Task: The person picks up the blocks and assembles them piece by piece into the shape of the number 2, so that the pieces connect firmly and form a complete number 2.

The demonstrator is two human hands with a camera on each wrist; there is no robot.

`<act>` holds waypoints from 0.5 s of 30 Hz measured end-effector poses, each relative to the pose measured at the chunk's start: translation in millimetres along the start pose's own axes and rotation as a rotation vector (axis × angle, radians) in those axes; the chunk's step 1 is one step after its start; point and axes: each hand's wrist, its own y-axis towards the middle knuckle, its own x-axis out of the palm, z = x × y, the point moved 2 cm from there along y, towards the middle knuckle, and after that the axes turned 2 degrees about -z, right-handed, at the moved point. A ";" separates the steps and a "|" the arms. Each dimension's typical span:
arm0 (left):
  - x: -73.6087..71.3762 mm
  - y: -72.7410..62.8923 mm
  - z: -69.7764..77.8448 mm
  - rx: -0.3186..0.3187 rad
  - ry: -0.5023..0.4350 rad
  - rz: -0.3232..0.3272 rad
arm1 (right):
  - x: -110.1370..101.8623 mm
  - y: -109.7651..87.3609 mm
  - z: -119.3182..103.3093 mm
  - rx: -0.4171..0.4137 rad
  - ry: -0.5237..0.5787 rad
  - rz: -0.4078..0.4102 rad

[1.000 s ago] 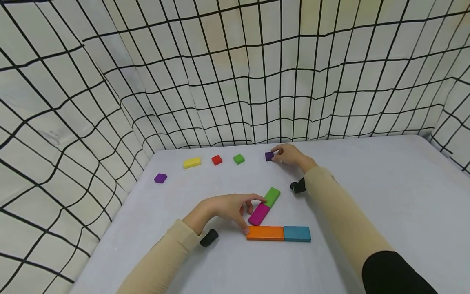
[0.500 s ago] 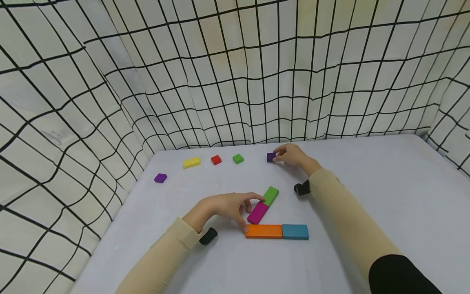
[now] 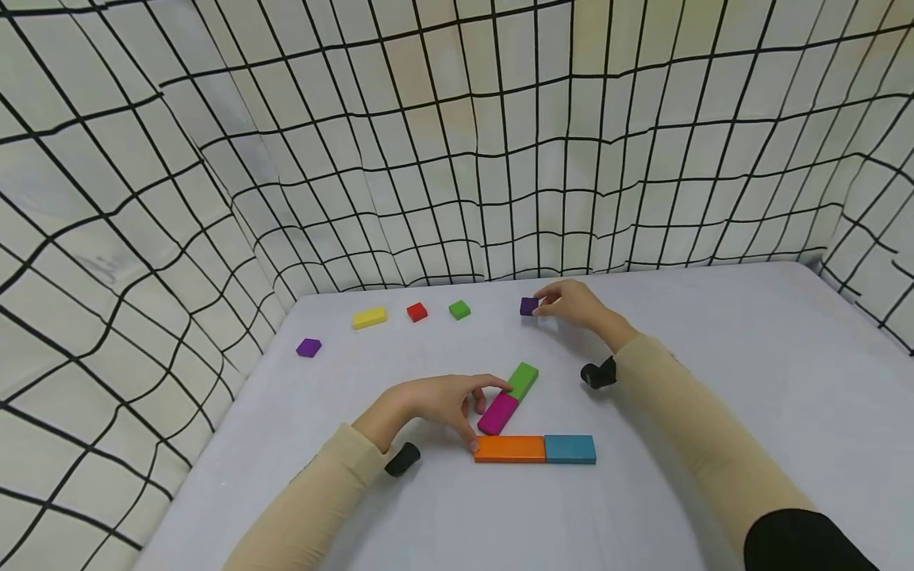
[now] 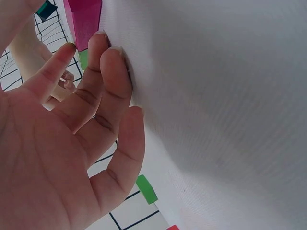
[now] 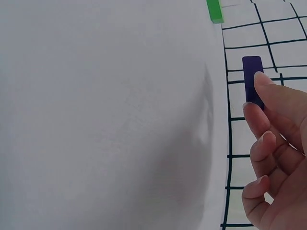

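Note:
In the head view my right hand point(image 3: 574, 304) pinches a small dark purple block point(image 3: 528, 306) near the table's far edge. Between thumb and index finger, the same block point(image 5: 252, 79) shows in the right wrist view. My left hand point(image 3: 439, 404) spreads over the near blocks. Its thumb touches the left end of an orange block point(image 3: 510, 450), and its index fingertip rests where a magenta block point(image 3: 497, 414) meets a lime green block point(image 3: 524, 381). Those two form a slanted line. A blue block point(image 3: 570, 450) lies end to end with the orange one.
Along the far side of the white table point(image 3: 714, 357) lie a yellow block point(image 3: 369, 318), a red block point(image 3: 417, 312) and a green block point(image 3: 459, 310). A purple block point(image 3: 309, 347) lies farther left. Black grid netting point(image 3: 535, 174) rises behind the far edge and at the sides.
My right hand has shifted slightly right with the dark purple block. My left hand keeps its place on the near blocks. The head view has drifted a little.

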 end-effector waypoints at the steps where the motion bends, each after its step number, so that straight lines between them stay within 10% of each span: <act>1: -0.1 0.2 -0.2 0.002 -0.002 0.000 | -0.7 -1.6 -1.0 -0.002 0.000 0.001; 15: -0.8 0.9 0.1 0.008 0.008 -0.001 | -5.8 -22.5 -8.8 -0.063 -0.009 0.011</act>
